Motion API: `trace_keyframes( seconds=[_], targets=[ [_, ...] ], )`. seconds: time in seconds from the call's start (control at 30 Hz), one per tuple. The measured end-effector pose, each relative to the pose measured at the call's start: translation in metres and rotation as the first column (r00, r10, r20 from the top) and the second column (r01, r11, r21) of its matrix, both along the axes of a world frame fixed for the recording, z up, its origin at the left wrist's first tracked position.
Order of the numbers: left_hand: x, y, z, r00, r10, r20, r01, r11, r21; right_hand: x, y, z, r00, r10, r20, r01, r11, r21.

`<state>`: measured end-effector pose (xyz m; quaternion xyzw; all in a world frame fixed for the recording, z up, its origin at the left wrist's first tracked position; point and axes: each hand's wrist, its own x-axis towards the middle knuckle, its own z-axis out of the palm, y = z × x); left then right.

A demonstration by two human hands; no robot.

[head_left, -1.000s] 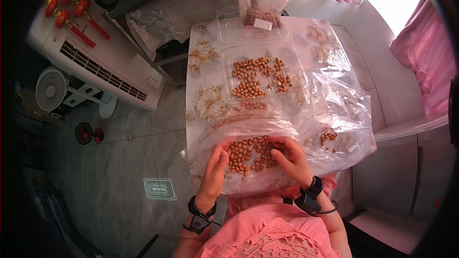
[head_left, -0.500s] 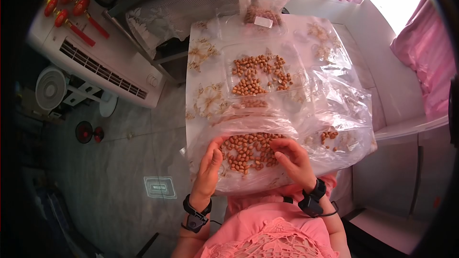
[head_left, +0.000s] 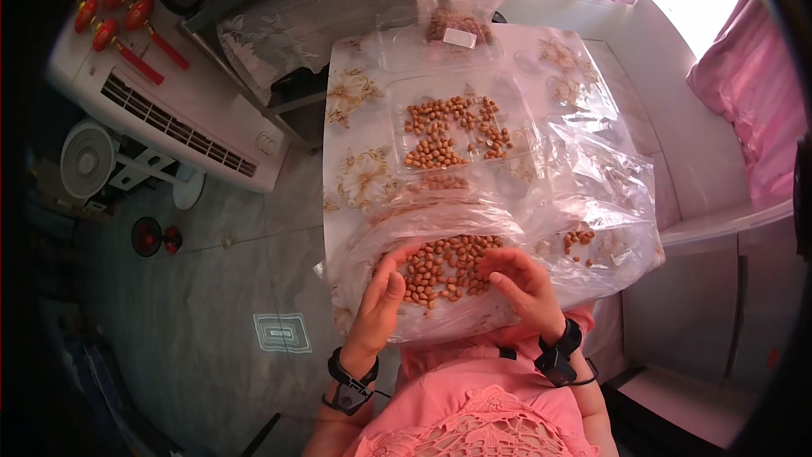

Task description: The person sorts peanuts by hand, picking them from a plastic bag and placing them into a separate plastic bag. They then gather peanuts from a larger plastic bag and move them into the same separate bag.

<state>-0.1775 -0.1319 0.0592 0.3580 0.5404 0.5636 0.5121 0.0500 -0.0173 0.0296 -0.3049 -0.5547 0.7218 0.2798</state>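
A loose pile of peanuts (head_left: pixel 444 267) with reddish-brown skins lies on clear plastic at the near side of the table. My left hand (head_left: pixel 382 300) stands on edge along the pile's left side, fingers stretched forward and touching or very near the nuts. At the right side of the pile, my right hand (head_left: pixel 523 288) has its fingers bent inward and its thumb apart, with nothing visible between them. Beyond the pile, a clear plastic tray (head_left: pixel 516 152) contains more peanuts. A few nuts (head_left: pixel 579 239) lie on crumpled plastic to the right.
A bag of peanuts (head_left: pixel 461 27) with a white label sits at the table's far end. Crumpled clear plastic (head_left: pixel 600 161) covers the table's right side. To the left stand a white air conditioner (head_left: pixel 169 118) and a fan (head_left: pixel 87 159).
My left hand has shifted right, and the pile's left edge has moved inward with it. My right hand stays at the pile's right side with its fingers a little more spread.
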Motion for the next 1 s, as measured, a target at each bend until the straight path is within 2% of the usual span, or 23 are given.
trace_keyframes(
  seconds=[0.23, 0.63, 0.87, 0.97, 1.0],
  targets=[
    [-0.007, -0.008, 0.003, 0.999, 0.054, -0.004, -0.054, 0.998, 0.026, -0.002, 0.0, -0.002, 0.999, 0.014, 0.031, -0.014, 1.0, -0.007],
    [-0.005, -0.002, 0.003, 1.0, 0.014, -0.02, -0.013, 0.998, 0.067, -0.002, 0.001, -0.003, 0.998, 0.018, 0.052, -0.019, 1.0, 0.007],
    [-0.005, -0.003, 0.011, 0.999, 0.03, -0.026, -0.03, 0.999, 0.024, -0.003, 0.002, -0.003, 0.999, 0.016, 0.046, -0.016, 1.0, 0.005],
    [-0.005, -0.004, 0.005, 0.998, 0.057, 0.034, -0.058, 0.998, 0.032, -0.002, 0.002, -0.003, 0.998, 0.026, 0.056, -0.024, 0.999, -0.026],
    [-0.005, -0.005, 0.002, 0.966, 0.078, -0.246, -0.087, 0.996, -0.026, -0.002, 0.002, -0.003, 0.998, 0.026, 0.055, -0.025, 0.999, -0.026]
  ],
)
